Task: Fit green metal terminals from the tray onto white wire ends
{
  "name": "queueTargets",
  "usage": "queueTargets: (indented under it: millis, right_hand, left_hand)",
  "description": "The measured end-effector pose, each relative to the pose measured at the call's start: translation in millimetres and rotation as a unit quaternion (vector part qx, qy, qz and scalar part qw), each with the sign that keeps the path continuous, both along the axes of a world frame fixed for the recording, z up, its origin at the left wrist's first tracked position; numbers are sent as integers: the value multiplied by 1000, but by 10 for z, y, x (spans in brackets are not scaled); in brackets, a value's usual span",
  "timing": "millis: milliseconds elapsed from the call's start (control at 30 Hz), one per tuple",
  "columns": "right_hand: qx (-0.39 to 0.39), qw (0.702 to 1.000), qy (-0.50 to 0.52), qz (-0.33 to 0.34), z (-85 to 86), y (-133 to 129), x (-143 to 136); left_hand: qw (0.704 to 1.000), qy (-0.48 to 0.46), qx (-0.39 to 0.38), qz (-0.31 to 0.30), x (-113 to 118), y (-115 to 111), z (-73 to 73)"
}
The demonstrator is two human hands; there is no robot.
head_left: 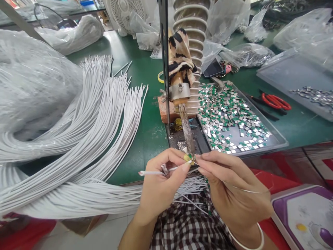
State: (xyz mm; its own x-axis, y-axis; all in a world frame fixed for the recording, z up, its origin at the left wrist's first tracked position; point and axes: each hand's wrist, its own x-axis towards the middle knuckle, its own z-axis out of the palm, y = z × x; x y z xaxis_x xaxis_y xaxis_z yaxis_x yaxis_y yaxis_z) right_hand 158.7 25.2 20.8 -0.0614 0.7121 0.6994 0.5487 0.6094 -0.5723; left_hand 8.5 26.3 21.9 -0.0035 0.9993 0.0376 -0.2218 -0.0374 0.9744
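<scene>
My left hand (162, 180) is closed around a few white cables (152, 173), their cut ends sticking out to the left. Its thumb and index finger pinch one cable end at a small green board (190, 157). My right hand (231, 184) pinches a thin solder wire (241, 190), whose tip is beside that board. Just above the fingertips, the tip of a clamped soldering iron (186, 130) points down at the board. A yellow piece lies against the fingertips. Exactly how the board is held is hidden by the fingers.
Bundles of white cables (104, 114) cover the left side. Right of the iron is a tray (282, 141) of small green boards. Red-handled pliers (275, 100), a ribbed hose (191, 41), a fan (126, 14) and a second tray (291, 74) stand farther back.
</scene>
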Motion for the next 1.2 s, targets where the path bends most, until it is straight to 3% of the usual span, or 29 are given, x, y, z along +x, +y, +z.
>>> queueTargets:
  millis: [233,467,800,1000,1200]
  right_hand:
    - [-25,995,55,76,-38,-7,36]
    - [-89,995,52,18,-105,-54,21]
    - [23,999,34,-13,-98,3,-12]
    - [30,999,28,-8,-71,26,-23]
    - [11,999,44,18,-61,-24,8]
  left_hand:
    - [999,-4,-27,-30,-32,-14,-48]
    - [998,62,-5,-13,14,-74,-2]
    - [998,64,13,17,19,3,36]
    - [998,53,30,23,9,9,46]
    - [999,24,-8,-26,-37,-21,-17]
